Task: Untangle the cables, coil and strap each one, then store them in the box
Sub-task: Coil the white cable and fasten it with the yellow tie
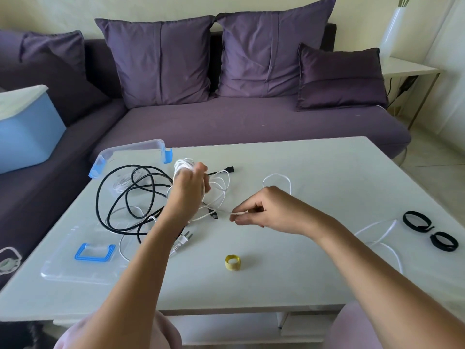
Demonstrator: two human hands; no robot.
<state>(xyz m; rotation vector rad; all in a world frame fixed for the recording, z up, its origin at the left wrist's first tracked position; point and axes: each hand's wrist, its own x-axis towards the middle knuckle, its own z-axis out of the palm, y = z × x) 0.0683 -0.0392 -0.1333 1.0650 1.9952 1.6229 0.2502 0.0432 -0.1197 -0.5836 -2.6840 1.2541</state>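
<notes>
The left hand [190,185] grips the white coil [183,165]; the right hand [270,210] pinches its loose end [237,213] (a long tail). Keep it tight, wind neat loops

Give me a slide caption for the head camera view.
Left hand holds a white cable coil; right hand pinches a white strand.

You've a white cable [185,164] and a black cable [97,197], one yellow strap [232,263], two black straps [405,221], a clear box [130,147] with blue clips [168,156], a purple sofa [251,122].
</notes>
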